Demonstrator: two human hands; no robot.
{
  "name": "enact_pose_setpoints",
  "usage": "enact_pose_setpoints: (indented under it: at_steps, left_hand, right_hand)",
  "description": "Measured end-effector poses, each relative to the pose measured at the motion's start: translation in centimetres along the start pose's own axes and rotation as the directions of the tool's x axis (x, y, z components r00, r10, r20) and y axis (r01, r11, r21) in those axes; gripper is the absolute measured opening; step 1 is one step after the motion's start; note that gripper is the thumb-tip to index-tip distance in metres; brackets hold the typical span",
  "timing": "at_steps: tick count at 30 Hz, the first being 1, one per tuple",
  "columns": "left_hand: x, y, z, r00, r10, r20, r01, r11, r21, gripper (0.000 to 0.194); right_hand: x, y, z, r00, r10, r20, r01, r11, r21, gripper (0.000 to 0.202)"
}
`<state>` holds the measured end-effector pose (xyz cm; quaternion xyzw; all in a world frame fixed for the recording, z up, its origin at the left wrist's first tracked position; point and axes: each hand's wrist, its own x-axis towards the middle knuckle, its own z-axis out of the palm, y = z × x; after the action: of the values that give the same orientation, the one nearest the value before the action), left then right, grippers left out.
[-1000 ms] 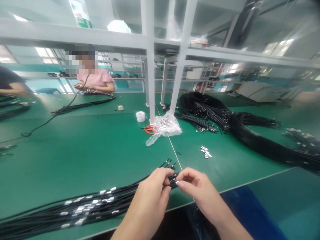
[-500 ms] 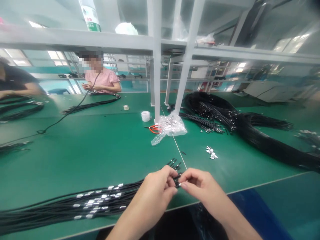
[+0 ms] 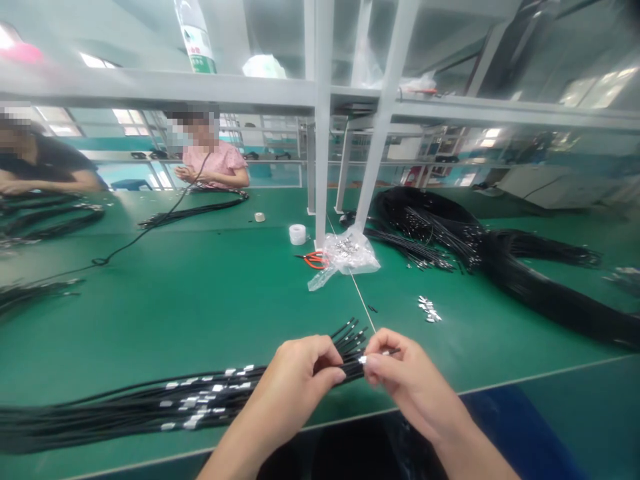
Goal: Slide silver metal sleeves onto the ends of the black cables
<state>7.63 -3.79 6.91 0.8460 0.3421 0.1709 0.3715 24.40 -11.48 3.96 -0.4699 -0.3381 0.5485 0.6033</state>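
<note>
A long bundle of thin black cables (image 3: 125,407) with white tags lies along the table's front left, its ends fanning out at the centre. My left hand (image 3: 307,373) is closed around the cables just behind their ends, thumb toward my right hand. My right hand (image 3: 393,363) pinches one black cable end, with a small white tag (image 3: 363,360) at its fingertips. Beyond my right hand lies a small pile of silvery-white pieces (image 3: 429,309). Two tiny black bits (image 3: 373,309) rest near the pale line on the green table (image 3: 200,300).
A clear bag of small parts (image 3: 350,252), orange-handled pliers (image 3: 315,260) and a white roll (image 3: 297,234) stand by the shelf posts (image 3: 324,133). Thick black cable coils (image 3: 520,273) lie at the right. Two people sit across the table at the left, near more cables.
My hands have moved slightly apart. The white tag and more of the cable ends now show between them. The whole view has shifted a little.
</note>
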Motion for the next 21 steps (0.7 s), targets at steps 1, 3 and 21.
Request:
enact_pose_setpoints:
  at_steps: [1,3,21]
  left_hand:
    - [0.0,0.0,0.0,1.0,0.006,-0.01,-0.006,1.0,-0.007,0.006]
    - [0.0,-0.1,0.2,0.999,0.014,-0.029,-0.014,1.0,-0.013,0.007]
    - [2.5,-0.8,-2.8,0.943,0.106,0.314,-0.049,0.982,-0.184,0.011]
  right_hand:
    - [0.1,0.2,0.3,1.0,0.009,0.021,-0.01,0.999,0.042,0.015]
    - [0.3,0.8,1.1,1.0,0.004,0.022,-0.005,0.997,0.078,0.015]
    - [0.6,1.8,1.3,0.953,-0.221,-0.207,0.173,0.958,-0.228,0.024]
